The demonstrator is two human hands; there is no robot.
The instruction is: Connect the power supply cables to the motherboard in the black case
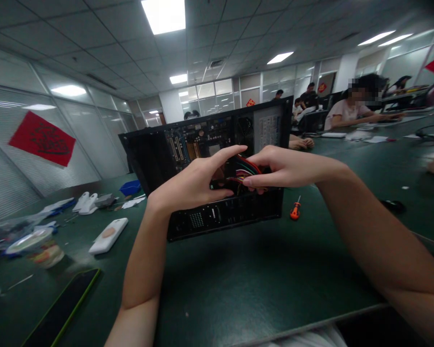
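Observation:
A black computer case [150, 164] stands tilted on the green table with its side open toward me. Inside it a motherboard [198, 136], a fan and a power supply [269, 127] show. My right hand [280, 166] grips a bundle of coloured power cables [248, 166] between thumb and fingers. Just left of it, my left hand [195, 180] reaches into the case, its thumb and index finger spread wide around the cables. A dark piece lies between those fingers; what it is I cannot make out. Part of the board is hidden behind both hands.
An orange screwdriver [295, 211] lies right of the case. On the left are a white power bank-like object [108, 236], a phone with a green edge [63, 308], a blue tray [130, 187] and a plastic food cup [45, 253]. Across the table a person [347, 113] sits.

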